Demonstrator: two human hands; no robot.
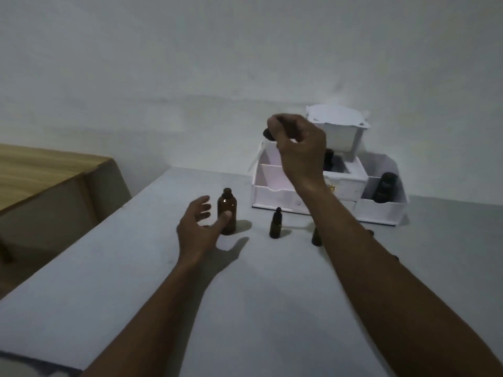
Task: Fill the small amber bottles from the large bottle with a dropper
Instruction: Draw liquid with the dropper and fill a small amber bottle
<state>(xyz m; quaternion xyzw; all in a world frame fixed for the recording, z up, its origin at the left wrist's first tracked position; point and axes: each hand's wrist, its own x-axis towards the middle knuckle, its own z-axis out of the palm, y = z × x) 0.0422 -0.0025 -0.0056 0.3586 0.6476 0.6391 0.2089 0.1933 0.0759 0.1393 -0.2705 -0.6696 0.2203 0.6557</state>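
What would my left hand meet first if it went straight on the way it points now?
Most likely the large amber bottle. The open left hand points at it from close by, and the thumb overlaps its body, though depth leaves contact unclear.

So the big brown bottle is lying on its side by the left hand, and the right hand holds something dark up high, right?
No. In the head view the large amber bottle stands upright, not on its side. It is by the left hand, and the right hand does hold a dark cap up high.
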